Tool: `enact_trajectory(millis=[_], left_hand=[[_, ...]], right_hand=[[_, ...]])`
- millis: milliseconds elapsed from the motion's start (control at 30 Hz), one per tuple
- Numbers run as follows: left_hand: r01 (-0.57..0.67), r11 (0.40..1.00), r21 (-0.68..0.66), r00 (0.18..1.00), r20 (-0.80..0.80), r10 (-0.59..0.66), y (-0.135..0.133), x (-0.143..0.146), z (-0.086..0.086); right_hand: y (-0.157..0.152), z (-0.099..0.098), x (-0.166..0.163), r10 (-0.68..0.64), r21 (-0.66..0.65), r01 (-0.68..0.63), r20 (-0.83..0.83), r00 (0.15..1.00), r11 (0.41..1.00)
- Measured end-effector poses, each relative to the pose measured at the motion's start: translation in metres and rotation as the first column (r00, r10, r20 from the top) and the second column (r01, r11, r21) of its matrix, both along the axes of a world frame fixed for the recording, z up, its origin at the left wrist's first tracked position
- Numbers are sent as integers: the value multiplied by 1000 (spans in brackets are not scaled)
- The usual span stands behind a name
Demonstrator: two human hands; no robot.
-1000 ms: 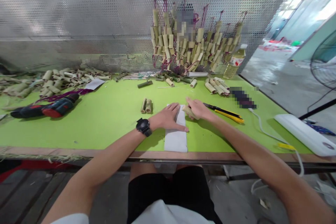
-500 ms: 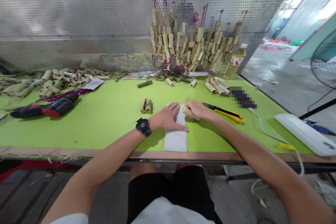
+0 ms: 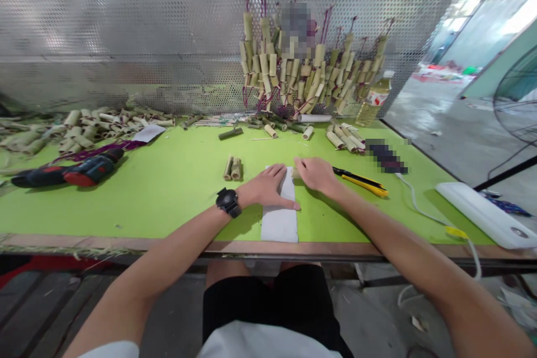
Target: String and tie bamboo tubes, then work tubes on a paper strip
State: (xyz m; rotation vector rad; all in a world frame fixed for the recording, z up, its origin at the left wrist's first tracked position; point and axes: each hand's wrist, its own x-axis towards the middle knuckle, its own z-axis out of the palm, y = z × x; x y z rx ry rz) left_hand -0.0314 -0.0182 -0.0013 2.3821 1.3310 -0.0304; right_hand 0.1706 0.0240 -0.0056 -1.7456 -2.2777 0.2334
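My left hand (image 3: 268, 187), with a black watch on the wrist, lies flat and open on a white sheet of sandpaper (image 3: 280, 222) on the green table (image 3: 168, 184). My right hand (image 3: 316, 173) is closed over a short bamboo tube (image 3: 295, 173) at the sheet's far right corner; only the tube's end shows. Two bamboo pieces (image 3: 233, 168) lie just left of my left hand.
A yellow and black utility knife (image 3: 361, 180) lies right of my right hand. A cordless drill (image 3: 69, 173) rests at the left. Loose bamboo tubes (image 3: 96, 126) pile at the back left, strung bundles (image 3: 302, 72) hang on the perforated metal wall, beside an oil bottle (image 3: 375, 99). A white device (image 3: 482, 215) with cable sits right.
My right hand has rolled forward over the bamboo tube, which now shows less. My left hand stays flat on the sheet.
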Motion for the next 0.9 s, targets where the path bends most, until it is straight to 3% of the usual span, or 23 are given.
enact_trajectory(millis=[333, 567, 733, 900], left_hand=[[6, 1000, 30, 1000, 22, -6, 2, 0, -4], [-1, 1000, 22, 999, 38, 0, 2, 0, -3], [6, 1000, 21, 998, 61, -8, 1, 0, -2], [-6, 1000, 22, 997, 72, 4, 1, -1, -3]], right_hand=[[-12, 2, -7, 130, 68, -152, 254, 958, 986], [-1, 1, -9, 63, 145, -113, 313, 948, 983], [-7, 3, -7, 219, 110, -267, 328, 919, 957], [-4, 3, -10, 126, 151, -184, 330, 936, 971]])
